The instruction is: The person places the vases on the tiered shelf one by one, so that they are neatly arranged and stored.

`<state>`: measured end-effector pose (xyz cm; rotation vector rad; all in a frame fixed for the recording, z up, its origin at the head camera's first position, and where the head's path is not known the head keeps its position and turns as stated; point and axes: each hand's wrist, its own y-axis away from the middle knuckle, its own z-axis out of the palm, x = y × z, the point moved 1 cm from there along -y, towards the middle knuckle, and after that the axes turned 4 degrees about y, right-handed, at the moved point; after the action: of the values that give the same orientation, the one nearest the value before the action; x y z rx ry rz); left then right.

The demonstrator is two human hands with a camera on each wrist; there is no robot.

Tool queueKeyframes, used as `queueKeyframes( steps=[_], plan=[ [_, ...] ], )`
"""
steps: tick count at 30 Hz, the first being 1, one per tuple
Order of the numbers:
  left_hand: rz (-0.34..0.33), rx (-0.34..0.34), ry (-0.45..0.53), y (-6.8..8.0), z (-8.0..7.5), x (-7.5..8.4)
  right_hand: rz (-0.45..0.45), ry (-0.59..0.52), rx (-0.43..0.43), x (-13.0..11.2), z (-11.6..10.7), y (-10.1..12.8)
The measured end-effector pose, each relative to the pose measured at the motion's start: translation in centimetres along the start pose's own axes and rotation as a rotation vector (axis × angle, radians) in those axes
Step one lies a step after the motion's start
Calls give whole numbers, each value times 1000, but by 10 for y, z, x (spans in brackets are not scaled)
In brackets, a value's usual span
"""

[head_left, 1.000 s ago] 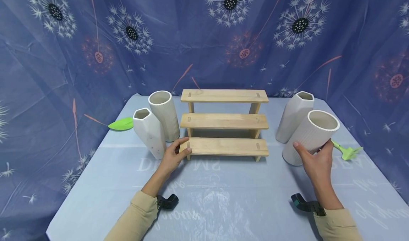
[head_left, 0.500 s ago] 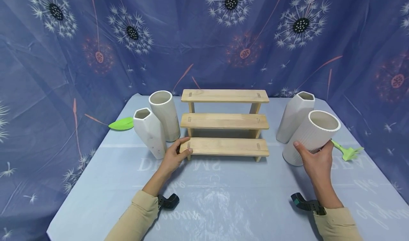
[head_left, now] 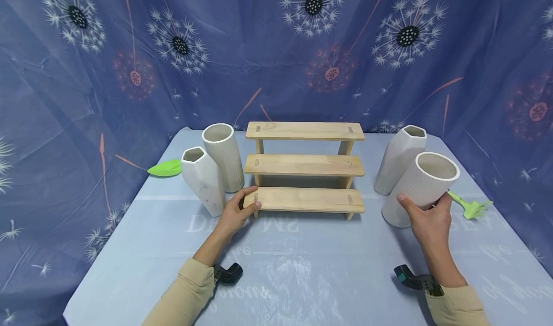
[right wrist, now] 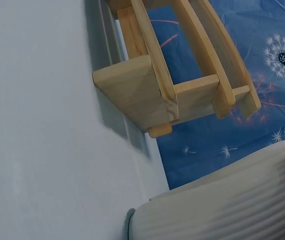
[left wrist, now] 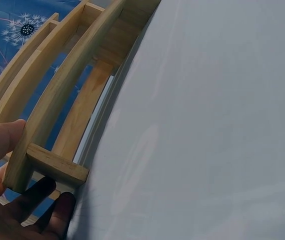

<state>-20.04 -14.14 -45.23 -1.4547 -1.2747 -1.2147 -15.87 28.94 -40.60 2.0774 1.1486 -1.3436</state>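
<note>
Where the tan sleeves (head_left: 183,290) end, a black band (head_left: 229,273) is worn on each wrist. Just ahead of these, the lowest step of a wooden stand (head_left: 304,199) is pinched at its end by the left hand (head_left: 233,214), and a ribbed vase (head_left: 416,191) is gripped between thumb and fingers by the right hand (head_left: 432,220). In the left wrist view, fingers are shown curled round the step's end by its leg, a part mostly hidden from the head view. In the right wrist view, the stand's outer side is shown, with only one digit's tip of the right hand in sight. The vase is white, round and open-topped, with fine grooves and a scalloped rim; the stand is pale wood in three rising steps. A green fork (head_left: 473,209) is laid to the right of the right hand. Beyond that hand, a white faceted vase (head_left: 399,162) is stood. Beyond the left hand, a spotted vase (head_left: 203,179) and a taller-set grooved vase (head_left: 224,158) are seen, with a green leaf (head_left: 165,168) outward of them. Farthest, a blue curtain (head_left: 250,42) is hung.
</note>
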Motion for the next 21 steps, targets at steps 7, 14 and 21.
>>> queueKeyframes(
  steps=[7, 14, 21],
  plan=[
    [-22, -26, -2, 6, 0, 12, -23, -5, -20, -5, 0, 6],
    [-41, -46, 6, 14, 1, 30, -64, 2, -31, -22, -3, 18],
    [-37, -44, 4, 13, 1, 30, -75, -28, -57, -41, -1, 27]
  ],
)
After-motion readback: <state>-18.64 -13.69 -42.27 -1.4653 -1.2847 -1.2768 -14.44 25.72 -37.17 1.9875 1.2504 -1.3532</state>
